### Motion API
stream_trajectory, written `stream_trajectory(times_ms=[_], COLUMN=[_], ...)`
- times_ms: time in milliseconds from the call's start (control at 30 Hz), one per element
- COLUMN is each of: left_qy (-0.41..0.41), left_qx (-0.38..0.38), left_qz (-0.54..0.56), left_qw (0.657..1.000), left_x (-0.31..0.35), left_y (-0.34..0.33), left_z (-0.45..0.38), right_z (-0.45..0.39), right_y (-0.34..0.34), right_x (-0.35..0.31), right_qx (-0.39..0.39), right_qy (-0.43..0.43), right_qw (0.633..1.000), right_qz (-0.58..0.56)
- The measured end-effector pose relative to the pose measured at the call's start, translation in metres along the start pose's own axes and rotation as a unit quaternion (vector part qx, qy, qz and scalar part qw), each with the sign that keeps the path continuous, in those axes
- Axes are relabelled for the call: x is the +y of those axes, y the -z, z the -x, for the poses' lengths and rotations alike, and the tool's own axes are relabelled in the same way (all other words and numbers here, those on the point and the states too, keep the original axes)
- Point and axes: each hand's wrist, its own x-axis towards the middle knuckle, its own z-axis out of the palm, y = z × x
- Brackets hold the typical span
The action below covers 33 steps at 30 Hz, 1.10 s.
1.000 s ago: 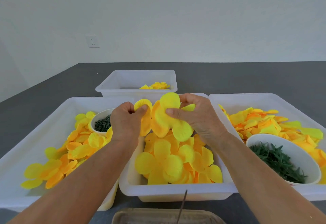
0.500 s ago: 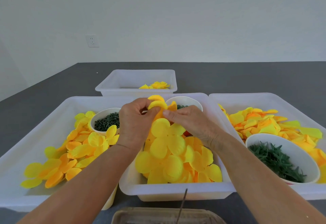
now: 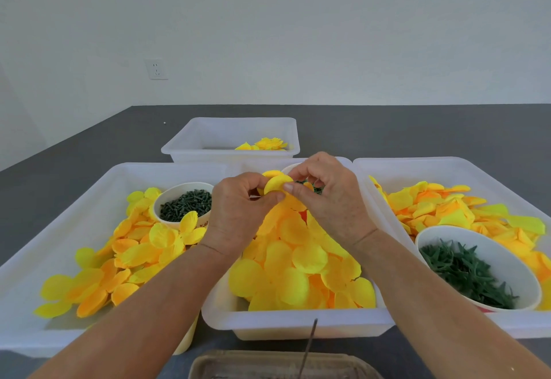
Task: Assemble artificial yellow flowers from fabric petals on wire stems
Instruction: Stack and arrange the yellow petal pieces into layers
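Both hands meet above the far end of the middle bin [image 3: 298,323], which is heaped with yellow fabric petals [image 3: 298,265]. My left hand [image 3: 238,214] and my right hand [image 3: 331,199] pinch the same small folded yellow petal piece [image 3: 275,183] between thumbs and fingertips. A thin wire stem [image 3: 308,346] stands up from a tan tray [image 3: 268,365] at the bottom edge. No stem is visible in either hand.
A left bin [image 3: 44,259] holds yellow-orange petals and a white bowl of dark green pieces [image 3: 186,202]. The right bin [image 3: 447,167] holds orange petals and a bowl of green leaf parts [image 3: 468,271]. A far bin [image 3: 232,137] contains finished yellow flowers [image 3: 268,143].
The large spread petal cluster held a second ago is gone from my hands; they have closed together and now pinch a small folded petal. My right hand rose slightly.
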Motion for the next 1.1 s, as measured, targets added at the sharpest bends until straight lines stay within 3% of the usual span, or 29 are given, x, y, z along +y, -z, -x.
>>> stream_trajectory(times_ms=[100,233,400,500,767,833,967,1033,1100], left_qy=[0.013,0.022,0.049,0.074,0.081,0.096,0.14,0.157,0.173], left_qx=[-0.032,-0.076,-0.071,-0.045,-0.136,-0.126,-0.088,-0.071,-0.048], left_qz=[0.051,0.134,0.175,0.151,0.138,0.148,0.186,0.202,0.212], left_qw=[0.998,0.988,0.981,0.985,0.978,0.976,0.969,0.964,0.961], left_x=[0.001,0.004,0.004,0.003,0.008,0.009,0.011,0.012,0.01], left_y=[-0.001,0.001,0.003,0.002,0.002,0.001,0.001,0.002,0.001], left_z=[0.002,0.004,0.002,0.0,0.005,0.005,0.004,0.003,0.001], right_z=[0.0,-0.001,-0.004,-0.004,-0.003,-0.002,-0.005,-0.006,-0.005], right_y=[0.001,0.001,0.005,0.006,0.0,0.001,0.007,0.009,0.008], right_x=[-0.002,-0.002,0.005,0.009,0.012,0.01,0.001,0.0,0.0], right_qx=[0.011,-0.043,-0.061,-0.023,-0.011,-0.018,-0.028,-0.019,-0.008], right_qy=[-0.005,-0.06,-0.171,-0.209,-0.22,-0.262,-0.351,-0.336,-0.286], right_qw=[1.0,0.997,0.978,0.964,0.966,0.949,0.849,0.846,0.878], right_qz=[0.002,0.008,-0.101,-0.162,-0.131,-0.173,-0.394,-0.413,-0.384])
